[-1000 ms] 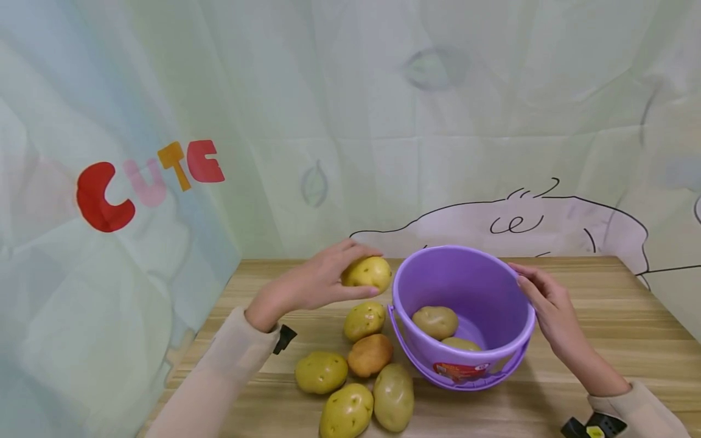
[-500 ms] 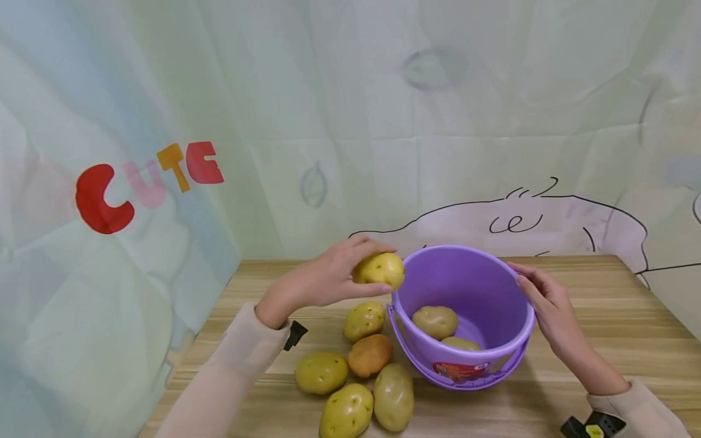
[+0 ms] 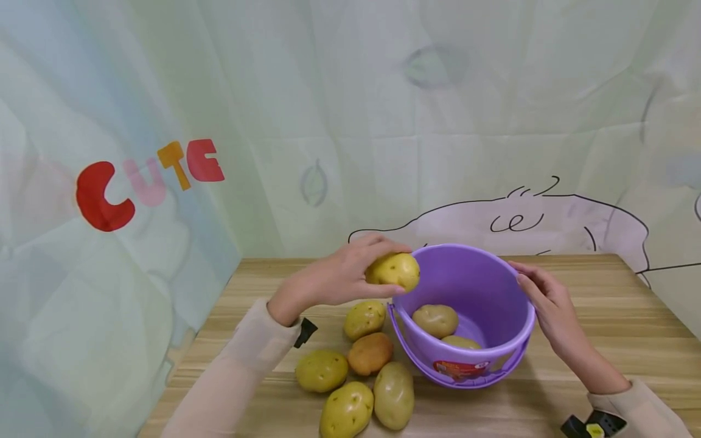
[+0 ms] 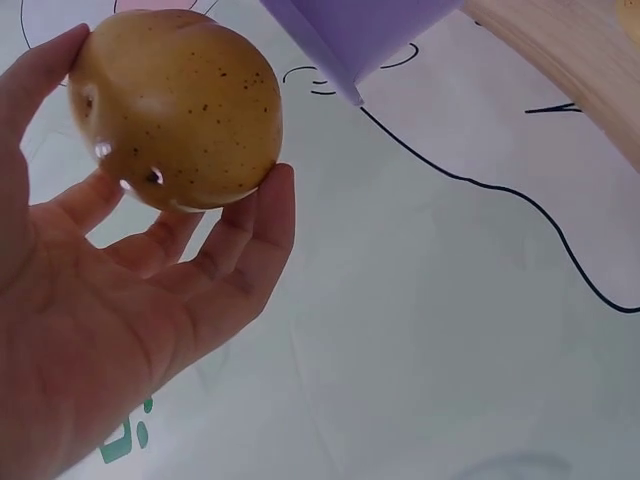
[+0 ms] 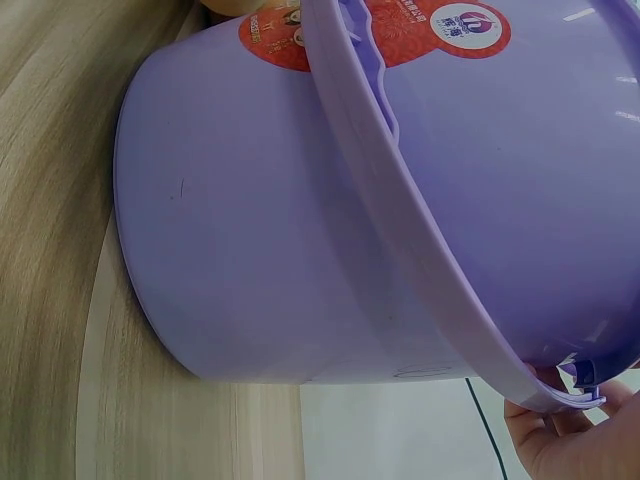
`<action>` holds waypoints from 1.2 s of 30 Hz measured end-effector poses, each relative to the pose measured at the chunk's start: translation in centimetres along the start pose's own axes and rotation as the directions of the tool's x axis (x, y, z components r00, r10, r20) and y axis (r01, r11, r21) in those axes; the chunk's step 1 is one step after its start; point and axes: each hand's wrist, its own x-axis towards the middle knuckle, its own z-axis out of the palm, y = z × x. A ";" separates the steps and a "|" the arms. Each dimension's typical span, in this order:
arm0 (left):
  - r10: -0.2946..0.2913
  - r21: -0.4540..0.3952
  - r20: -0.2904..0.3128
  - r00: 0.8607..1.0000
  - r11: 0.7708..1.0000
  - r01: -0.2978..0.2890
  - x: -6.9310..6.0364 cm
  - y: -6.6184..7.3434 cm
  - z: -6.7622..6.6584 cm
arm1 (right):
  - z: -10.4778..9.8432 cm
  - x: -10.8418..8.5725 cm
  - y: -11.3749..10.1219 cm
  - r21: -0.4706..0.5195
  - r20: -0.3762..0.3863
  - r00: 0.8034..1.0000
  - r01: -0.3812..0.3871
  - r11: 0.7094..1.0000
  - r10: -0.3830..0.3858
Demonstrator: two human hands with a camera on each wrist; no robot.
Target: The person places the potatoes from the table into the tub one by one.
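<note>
A yellow potato [image 3: 395,272] is gripped between the thumb and fingers of my left hand [image 3: 347,274], raised at the left rim of a purple bucket [image 3: 493,292]. In the left wrist view the potato [image 4: 185,110] sits in the fingertips, away from the palm. My right hand [image 3: 553,307] holds the bucket's right rim, thumb toward the front and fingers behind. In the right wrist view the right hand [image 5: 580,435] is at the handle's pivot, partly cut off. Inside the bucket lie a pale potato [image 3: 435,320] and another potato [image 3: 461,342], partly hidden by the front wall.
Left of the bucket, several potatoes lie on the wooden table [image 3: 613,316], among them a brownish one [image 3: 370,354] and a green-yellow one [image 3: 321,370]. The bucket's handle [image 3: 465,383] hangs down in front. A printed curtain [image 3: 328,121] stands behind the table.
My left hand has carried the yellow potato rightward, from beside the bucket to its left rim. The right hand and bucket have stayed in place.
</note>
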 end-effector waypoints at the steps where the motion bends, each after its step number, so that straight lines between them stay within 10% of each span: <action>1: 0.004 0.002 0.000 1.000 1.000 -0.004 0.1 0.0 0.1 | 0.0 0.0 0.0 0.000 -0.003 1.000 -0.001 1.000 0.001; 36: 0.179 0.047 0.075 0.981 0.982 -0.182 2.5 2.6 3.1 | 0.2 0.0 0.4 -0.021 -0.034 0.999 -0.005 1.000 0.005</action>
